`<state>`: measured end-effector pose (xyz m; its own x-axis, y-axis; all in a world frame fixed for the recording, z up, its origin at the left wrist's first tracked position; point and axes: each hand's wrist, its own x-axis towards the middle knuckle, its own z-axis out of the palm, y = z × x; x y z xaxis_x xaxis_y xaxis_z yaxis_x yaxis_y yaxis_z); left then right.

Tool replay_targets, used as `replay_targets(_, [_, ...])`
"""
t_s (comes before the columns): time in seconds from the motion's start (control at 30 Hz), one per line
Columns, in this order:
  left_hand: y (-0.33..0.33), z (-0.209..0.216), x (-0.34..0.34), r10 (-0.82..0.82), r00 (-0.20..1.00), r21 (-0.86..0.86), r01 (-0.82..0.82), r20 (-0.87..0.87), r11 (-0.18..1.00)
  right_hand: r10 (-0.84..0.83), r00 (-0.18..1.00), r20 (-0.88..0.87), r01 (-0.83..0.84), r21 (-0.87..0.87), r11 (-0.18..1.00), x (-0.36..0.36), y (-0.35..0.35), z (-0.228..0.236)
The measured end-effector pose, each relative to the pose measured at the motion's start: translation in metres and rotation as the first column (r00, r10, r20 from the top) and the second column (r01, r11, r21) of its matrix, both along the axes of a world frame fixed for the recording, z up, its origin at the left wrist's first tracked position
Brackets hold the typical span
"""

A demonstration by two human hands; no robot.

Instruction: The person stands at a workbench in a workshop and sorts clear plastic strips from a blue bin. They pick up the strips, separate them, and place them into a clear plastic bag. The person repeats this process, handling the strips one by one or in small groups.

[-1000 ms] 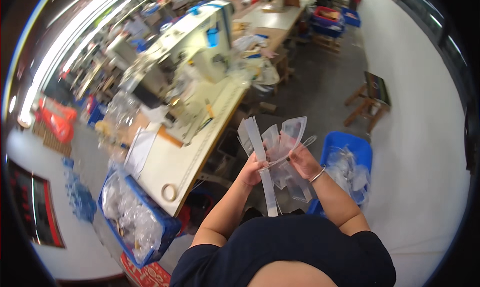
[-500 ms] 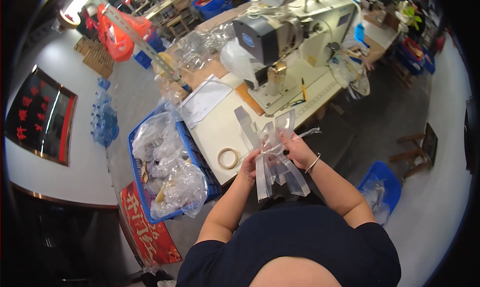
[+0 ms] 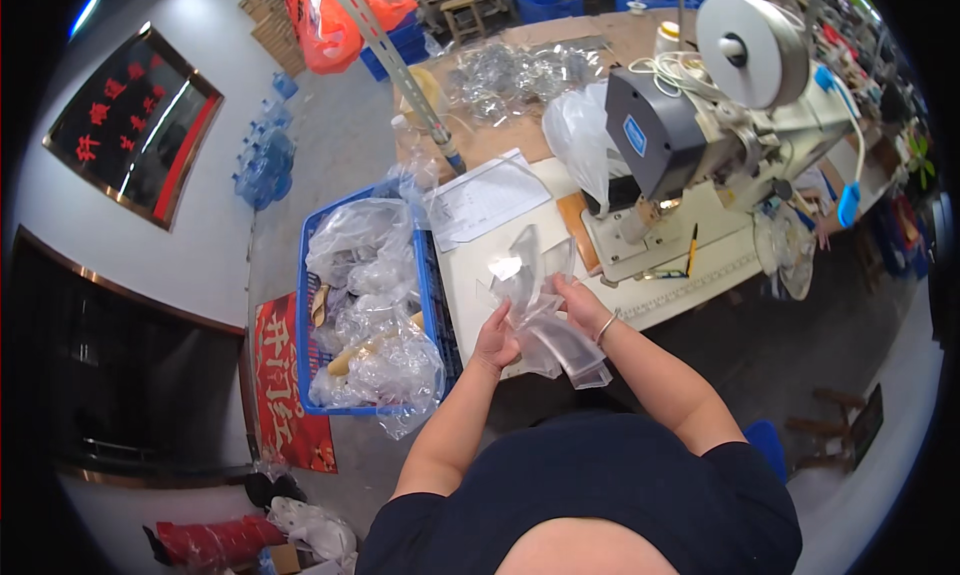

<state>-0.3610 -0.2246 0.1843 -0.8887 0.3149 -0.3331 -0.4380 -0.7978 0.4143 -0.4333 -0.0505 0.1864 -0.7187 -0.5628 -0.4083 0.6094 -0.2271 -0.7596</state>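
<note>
A bundle of clear plastic strips [image 3: 545,330], pinched in at its middle, is between my two hands above the front of the sewing table [image 3: 470,275]. My left hand [image 3: 497,341] grips the bundle's left side, thumb upward. On the other side my right hand [image 3: 582,303], a bracelet on its wrist, has its fingers closed on the same strips. The strip ends fan out above and below the pinched part. Beyond my right hand stands an industrial sewing machine [image 3: 665,135]. White paper sheets [image 3: 490,200] lie on the table behind the bundle.
Left of the table, a blue basket [image 3: 302,310] holds crumpled clear plastic bags [image 3: 375,305]. A pencil [image 3: 692,250] lies by the machine's bed. A perforated metal post [image 3: 390,60] rises at the table's far left. A wooden stool [image 3: 825,425] stands at right.
My view has swung to the right, so the machine looks closer. The bundle has turned in my hands, and its ends spread differently. The tape roll seen before no longer shows.
</note>
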Motion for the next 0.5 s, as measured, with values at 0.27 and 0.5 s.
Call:
replay_targets(0.27, [0.006,-0.054,-0.043,0.140,0.980,-0.242,-0.103,0.140,0.965,0.189,0.973,0.131,-0.209,0.168,0.963,-0.063,0.015,-0.046])
replay_targets(0.5, [0.008,-0.022,-0.046,0.132,0.984,-0.409,-0.073,0.117,0.910,0.372,0.879,-0.297,-0.142,0.582,0.801,-0.086,0.011,-0.049])
